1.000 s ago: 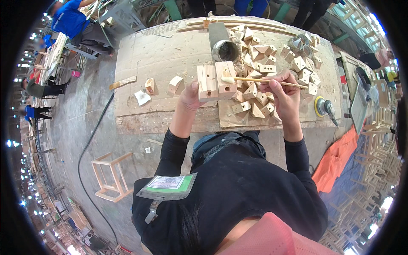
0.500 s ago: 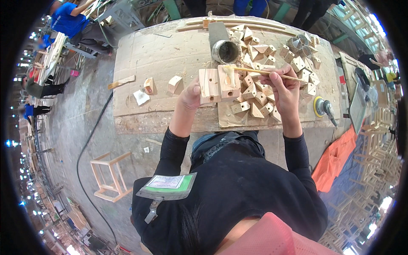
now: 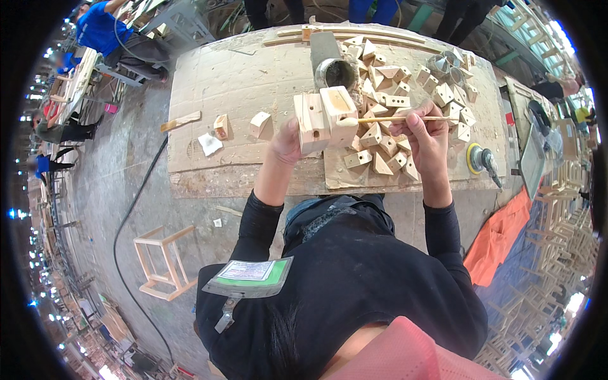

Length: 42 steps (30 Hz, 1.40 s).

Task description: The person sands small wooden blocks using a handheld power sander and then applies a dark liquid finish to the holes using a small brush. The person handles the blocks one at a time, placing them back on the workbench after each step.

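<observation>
My left hand (image 3: 287,142) is closed on a pair of pale wooden blocks held side by side above the table's front part. The left block (image 3: 311,120) has drilled holes; the right block (image 3: 337,101) carries a wet yellowish smear, which looks like glue, on its upper face. In my right hand (image 3: 427,134) a thin wooden stick (image 3: 386,119) is pinched between thumb and fingers. Its tip, coated in pale paste, touches the near face of the right block. Behind the blocks lies a grey tube-like container (image 3: 335,73) with a crusted round mouth, facing me.
Many drilled wooden corner blocks (image 3: 373,136) are heaped right of centre on the cardboard-covered table (image 3: 215,69). A round sander (image 3: 482,159) lies at the right edge. Left are loose blocks (image 3: 259,124), a white scrap (image 3: 209,144) and a flat stick (image 3: 182,121). A wooden frame (image 3: 166,263) stands on the floor.
The blocks have tilted in my left hand. The stick's tip has moved down from the right block's upper face to its near face, and the smear on top looks thinner.
</observation>
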Available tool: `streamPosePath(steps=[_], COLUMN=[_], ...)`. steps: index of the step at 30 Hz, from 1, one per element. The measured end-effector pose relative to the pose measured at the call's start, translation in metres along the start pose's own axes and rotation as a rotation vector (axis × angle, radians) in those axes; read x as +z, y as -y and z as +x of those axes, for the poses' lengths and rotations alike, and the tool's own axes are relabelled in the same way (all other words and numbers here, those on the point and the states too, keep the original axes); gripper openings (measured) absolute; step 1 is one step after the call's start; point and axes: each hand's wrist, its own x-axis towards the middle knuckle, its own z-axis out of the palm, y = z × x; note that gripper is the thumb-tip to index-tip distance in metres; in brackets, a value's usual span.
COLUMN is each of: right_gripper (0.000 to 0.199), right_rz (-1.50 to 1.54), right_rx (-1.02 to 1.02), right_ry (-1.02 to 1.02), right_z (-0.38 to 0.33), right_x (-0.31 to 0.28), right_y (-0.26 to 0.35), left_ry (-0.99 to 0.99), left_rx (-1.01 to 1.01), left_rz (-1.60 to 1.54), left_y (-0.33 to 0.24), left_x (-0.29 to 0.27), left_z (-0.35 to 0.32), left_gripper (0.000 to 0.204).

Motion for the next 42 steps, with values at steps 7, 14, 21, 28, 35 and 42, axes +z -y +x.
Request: streamPosePath(steps=[7, 14, 21, 28, 35, 42], right_gripper=[0.012, 0.011, 0.008, 0.013, 0.011, 0.01], right_rz=[0.019, -0.074, -0.053, -0.092, 0.015, 0.121], right_rx=[-0.003, -0.037, -0.054, -0.064, 0.024, 0.08], right_ry=[-0.063, -0.101, -0.068, 0.005, 0.013, -0.133], right_z=[0.002, 0.006, 0.008, 0.002, -0.002, 0.001], right_x=[0.004, 0.008, 0.009, 0.007, 0.0, 0.01], right_y=[0.004, 0.004, 0.005, 0.008, 0.004, 0.007], left_ry=[-0.006, 0.003, 0.03, -0.015, -0.017, -0.053], left_rx=[-0.002, -0.005, 0.021, 0.048, 0.061, 0.139], left_rz=[-0.396, -0.617, -0.627, -0.644, -0.643, -0.333], left_y=[0.018, 0.019, 0.017, 0.013, 0.009, 0.004], left_x=[-0.007, 0.014, 0.018, 0.028, 0.036, 0.032], left_z=[0.002, 0.003, 0.003, 0.002, 0.006, 0.0], left_gripper=[0.1, 0.095, 0.096, 0.096, 0.09, 0.064])
